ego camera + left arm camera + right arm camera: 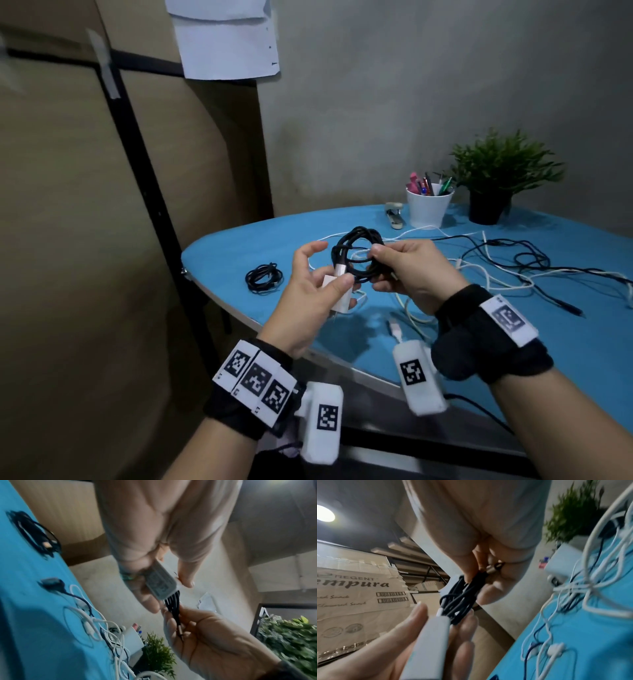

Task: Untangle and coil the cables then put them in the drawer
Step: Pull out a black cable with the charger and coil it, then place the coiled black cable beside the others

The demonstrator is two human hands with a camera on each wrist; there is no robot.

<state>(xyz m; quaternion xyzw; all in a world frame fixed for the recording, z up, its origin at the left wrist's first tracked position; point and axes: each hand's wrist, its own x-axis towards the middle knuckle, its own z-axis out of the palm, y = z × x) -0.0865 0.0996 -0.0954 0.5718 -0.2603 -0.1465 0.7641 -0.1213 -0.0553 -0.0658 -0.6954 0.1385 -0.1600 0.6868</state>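
R hand [407, 270] pinches black coil [359, 251], L hand [308, 284] grips white charger [337, 294]

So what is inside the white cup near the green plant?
The white cup holds several pens, red, green and pink among them. Their lower parts and the cup's bottom are hidden by its wall.

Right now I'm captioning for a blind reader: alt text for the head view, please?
Two hands hold a coiled black cable above a blue table; the left hand also grips a white charger. Loose tangled cables lie behind.
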